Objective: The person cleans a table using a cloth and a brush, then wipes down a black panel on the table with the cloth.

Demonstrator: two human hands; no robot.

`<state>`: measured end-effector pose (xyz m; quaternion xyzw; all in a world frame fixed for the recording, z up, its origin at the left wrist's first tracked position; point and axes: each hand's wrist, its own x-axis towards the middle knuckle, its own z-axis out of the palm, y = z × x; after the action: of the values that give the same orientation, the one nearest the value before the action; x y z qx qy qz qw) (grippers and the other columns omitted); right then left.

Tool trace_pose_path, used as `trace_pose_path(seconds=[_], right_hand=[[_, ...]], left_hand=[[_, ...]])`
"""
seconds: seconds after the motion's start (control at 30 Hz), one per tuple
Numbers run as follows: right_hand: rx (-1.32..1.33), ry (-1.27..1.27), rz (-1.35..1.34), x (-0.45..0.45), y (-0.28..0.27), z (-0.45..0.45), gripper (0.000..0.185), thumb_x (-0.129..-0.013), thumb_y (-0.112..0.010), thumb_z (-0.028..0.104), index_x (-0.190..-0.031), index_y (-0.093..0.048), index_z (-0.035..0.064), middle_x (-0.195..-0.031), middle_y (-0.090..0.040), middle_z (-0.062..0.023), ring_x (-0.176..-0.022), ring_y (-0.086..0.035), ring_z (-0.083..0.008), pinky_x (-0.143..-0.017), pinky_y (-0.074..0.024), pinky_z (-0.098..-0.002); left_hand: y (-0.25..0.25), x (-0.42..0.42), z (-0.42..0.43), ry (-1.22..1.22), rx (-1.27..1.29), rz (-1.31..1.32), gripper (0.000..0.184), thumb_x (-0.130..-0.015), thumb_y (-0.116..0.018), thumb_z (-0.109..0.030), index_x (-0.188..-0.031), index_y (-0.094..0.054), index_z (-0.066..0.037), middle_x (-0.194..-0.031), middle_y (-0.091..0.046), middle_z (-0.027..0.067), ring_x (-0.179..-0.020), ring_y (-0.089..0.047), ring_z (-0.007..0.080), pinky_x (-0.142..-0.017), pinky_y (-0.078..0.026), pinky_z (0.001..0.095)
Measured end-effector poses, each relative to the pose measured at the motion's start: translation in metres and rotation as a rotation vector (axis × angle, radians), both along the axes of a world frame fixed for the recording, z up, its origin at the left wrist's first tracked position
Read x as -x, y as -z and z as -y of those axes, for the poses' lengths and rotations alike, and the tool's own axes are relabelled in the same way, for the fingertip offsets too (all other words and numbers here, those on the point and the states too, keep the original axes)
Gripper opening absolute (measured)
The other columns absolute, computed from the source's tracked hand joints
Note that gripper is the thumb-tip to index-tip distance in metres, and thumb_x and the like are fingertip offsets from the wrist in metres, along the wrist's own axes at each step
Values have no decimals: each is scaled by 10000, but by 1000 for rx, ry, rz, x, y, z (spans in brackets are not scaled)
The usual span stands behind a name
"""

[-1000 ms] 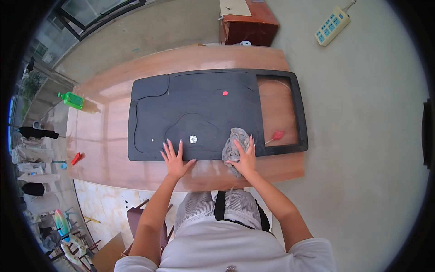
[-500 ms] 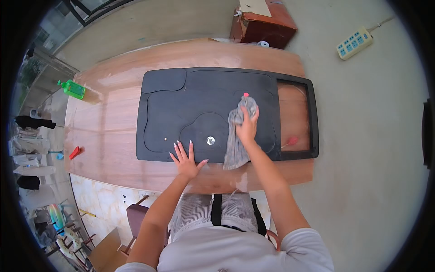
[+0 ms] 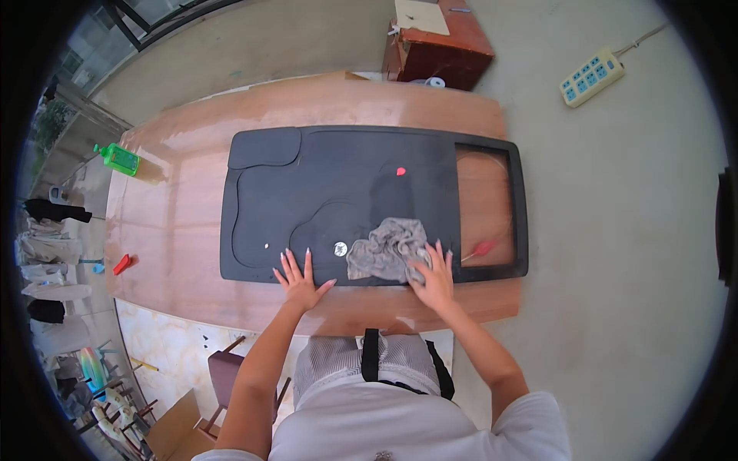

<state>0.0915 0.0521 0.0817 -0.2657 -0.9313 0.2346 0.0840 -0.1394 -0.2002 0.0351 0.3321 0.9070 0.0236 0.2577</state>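
Left hand point(image 3: 301, 292), fingers spread wide, rests at near edge of flat black rectangular panel point(image 3: 346, 169) on brown wooden bench point(image 3: 173, 223). Right hand point(image 3: 437, 287) touches crumpled grey cloth point(image 3: 387, 247) on panel; finger closure unclear.

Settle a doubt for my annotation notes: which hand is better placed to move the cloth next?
Probably the right hand: it touches the grey cloth, while the left hand, without cloth, rests spread on the black panel.

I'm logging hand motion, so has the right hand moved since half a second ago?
Yes. Judged against the red spot on the black panel, the right hand has moved toward the panel's near edge and a little rightward.
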Motion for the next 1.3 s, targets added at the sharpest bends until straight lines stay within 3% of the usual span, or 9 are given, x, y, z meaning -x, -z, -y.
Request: trace_pose_path(seconds=[0.07, 0.17, 0.27, 0.33, 0.43, 0.67, 0.87, 1.07, 1.3], right_hand=[[-44, 89, 107, -9, -34, 11, 491, -719, -780, 286, -1187, -651, 209, -1521, -291, -200, -1444, -149, -452, -1092, -179, -680], [30, 119, -12, 18, -48, 15, 663, -760, -757, 412, -1367, -513, 302, -1553, -223, -192, -1453, -73, -466, -1060, -147, -728], [-110, 50, 281, 44, -8, 18, 770, -778, -716, 504, -1456, -380, 364, -1561, -212, -182, -1450, -79, -469, -1068, -154, -715], [-158, 56, 271, 53, 9, 11, 714, -797, -695, 460, -1444, -405, 375, -1553, -225, -182, -1434, -129, -470, -1073, -208, -687], [-124, 79, 160, 60, 24, -5, 669, -800, -703, 338, -1420, -452, 359, -1524, -282, -186, -1405, -209, -472, -1086, -268, -625], [-284, 112, -12, 133, 44, -105, 606, -821, -690, 262, -1393, -499, 314, -1472, -374, -189, -1386, -254, -477, -1099, -248, -623], [-242, 147, -46, 204, 48, -180, 584, -799, -704, 271, -1355, -533, 322, -1445, -435, -115, -1377, -307, -409, -1114, -240, -605], [-169, 56, -79, 154, 49, -141, 420, -870, -617, 221, -1289, -593, 205, -1344, -541, -144, -1278, -451, -405, -1050, -351, -571], [-18, -119, 72, 49, 21, -55, 439, -884, -594, 210, -1322, -574, 215, -1402, -475, -133, -1316, -401, -398, -1057, -332, -578]], left_hand=[[-4, -6, -1, -7, -71, -57, 1072, -792, -531, -735, -1553, -120, -102, -1559, 82, 327, -1450, 107, 473, -1081, 43, 687], [-16, -23, -16, 41, -198, -212, 1011, -801, -589, -657, -1539, -189, -94, -1565, -5, 321, -1456, 17, 480, -1103, -24, 671], [-32, -43, -60, 292, -347, -90, 980, -812, -627, -601, -1526, -215, -70, -1559, -36, 327, -1453, -33, 484, -1116, -67, 650], [-23, -61, -89, 427, -428, 59, 941, -825, -638, -560, -1509, -246, -45, -1551, -71, 334, -1449, -81, 478, -1130, -103, 621], [11, -81, -126, 450, -455, -18, 923, -844, -617, -546, -1507, -239, -27, -1547, -90, 332, -1449, -90, 475, -1131, -120, 614], [22, -3, -240, 456, -474, -82, 909, -853, -618, -512, -1521, -210, -49, -1570, -94, 278, -1465, -105, 418, -1164, -136, 546], [22, 62, -316, 407, -384, -132, 878, -881, -586, -510, -1547, -158, -129, -1600, -72, 197, -1490, -67, 322, -1184, -112, 499], [15, 33, -255, 454, -633, -9, 550, -896, -627, -276, -1382, -483, -61, -1536, -259, 233, -1423, -271, 381, -1151, -241, 488], [-16, -40, -145, 607, -469, 273, 611, -899, -619, -287, -1432, -413, -73, -1528, -244, 264, -1436, -233, 401, -1159, -215, 500]])
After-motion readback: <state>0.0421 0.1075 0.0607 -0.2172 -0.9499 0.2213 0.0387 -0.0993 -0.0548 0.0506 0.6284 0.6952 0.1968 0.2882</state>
